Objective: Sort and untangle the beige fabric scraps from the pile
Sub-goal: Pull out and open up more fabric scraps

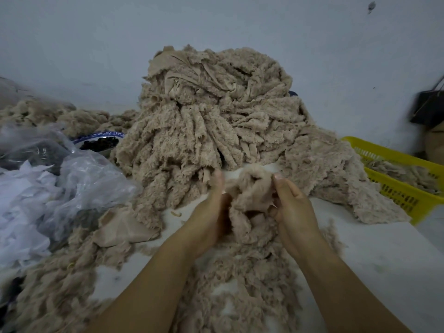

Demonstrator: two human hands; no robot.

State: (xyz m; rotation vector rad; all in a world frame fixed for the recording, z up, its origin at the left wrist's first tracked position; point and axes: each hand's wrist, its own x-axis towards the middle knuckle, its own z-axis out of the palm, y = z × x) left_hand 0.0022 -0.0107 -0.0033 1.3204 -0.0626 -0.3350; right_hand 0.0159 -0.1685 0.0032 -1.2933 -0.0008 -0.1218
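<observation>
Note: scrap clump (249,195) sits btwn both hands, long axis running fwd-back; left hand (211,212) and right hand (293,212) each grip one side, equally near, w/ pile (211,111) just beyond.

Both hands, left (211,212) and right (292,207), grip a beige scrap (249,200) before the pile (216,111); a yellow basket (394,186) sits right on the surface (374,255).
</observation>
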